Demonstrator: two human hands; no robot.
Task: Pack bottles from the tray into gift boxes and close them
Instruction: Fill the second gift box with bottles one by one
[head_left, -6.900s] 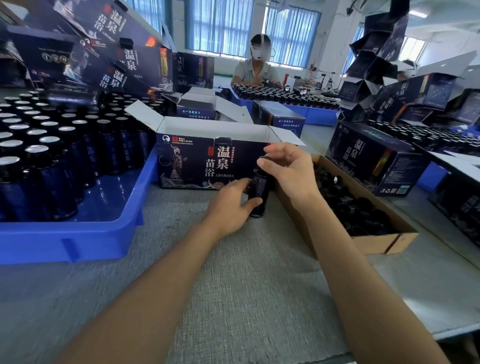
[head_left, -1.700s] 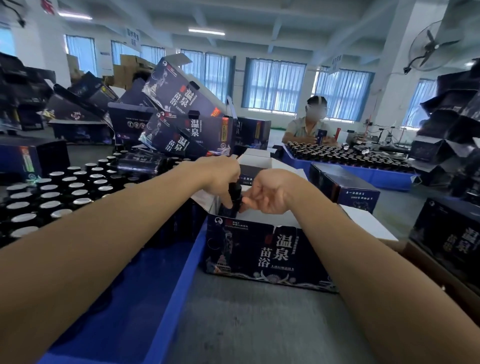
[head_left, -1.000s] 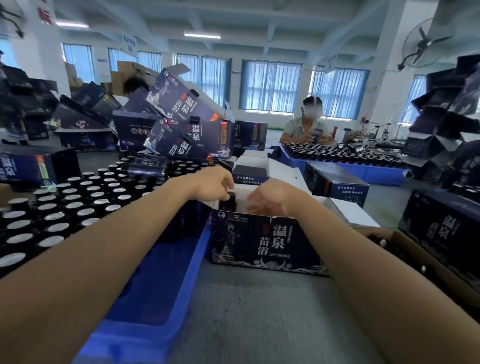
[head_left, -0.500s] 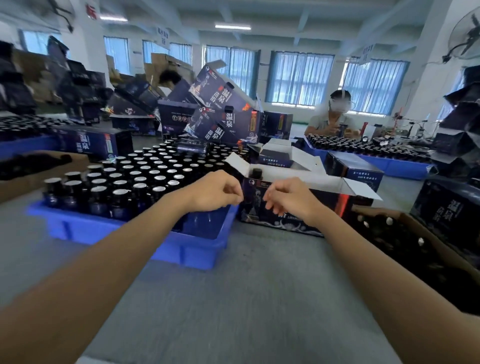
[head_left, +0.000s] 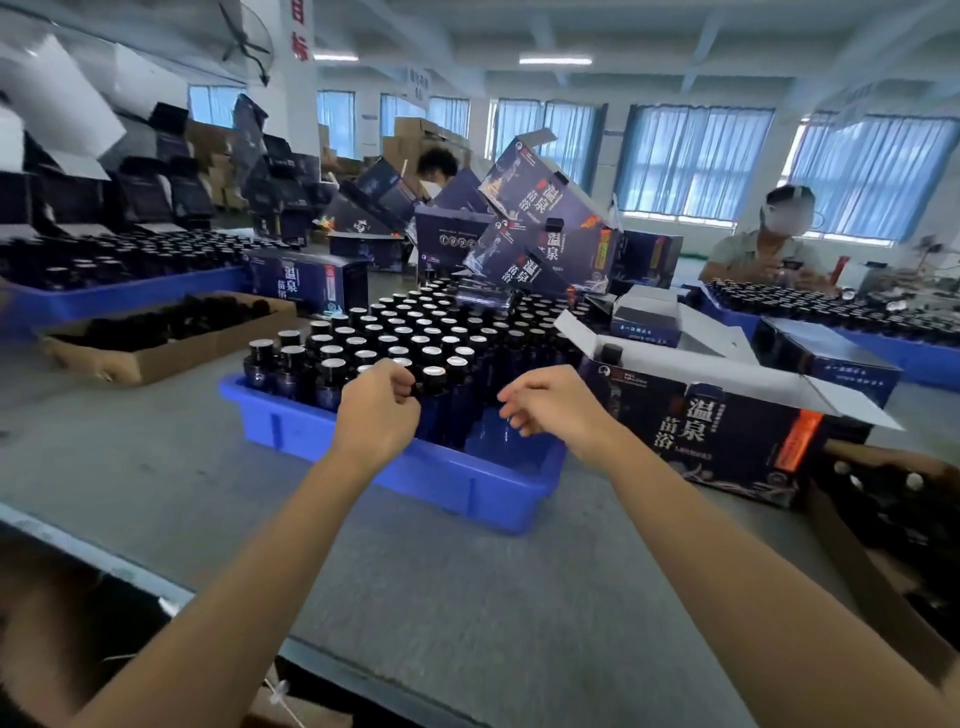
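Toward the left edge of the grey worktop (head_left: 467, 597) lies a shallow cardboard tray (head_left: 197, 349) holding dark items too blurred to identify.

At mid-worktop stands a blue tray (head_left: 415, 470). It is filled with upright dark bottles (head_left: 395, 340) with silver caps, except for its near right corner, where the floor is bare.

The left hand (head_left: 376, 410) hangs over the tray's near rim. Its fingers are curled in toward the palm and nothing is seen in its grasp. The fingertips are just beside the cap of a front-row bottle; contact cannot be confirmed.

The right hand (head_left: 550, 408) hangs over the bare corner of the tray, with fingers loosely bent and pointing down, grasping nothing.

Behind the tray, toward the far edge, printed boxes (head_left: 540, 218) are stacked at tilted angles.

Right of the tray, just beside its right end, stands the dark gift box (head_left: 727, 436) with its top flaps open. One capped bottle (head_left: 611, 354) stands upright inside at its left end.

At the right edge of the worktop, a brown carton (head_left: 878, 582) holds further dark bottles.
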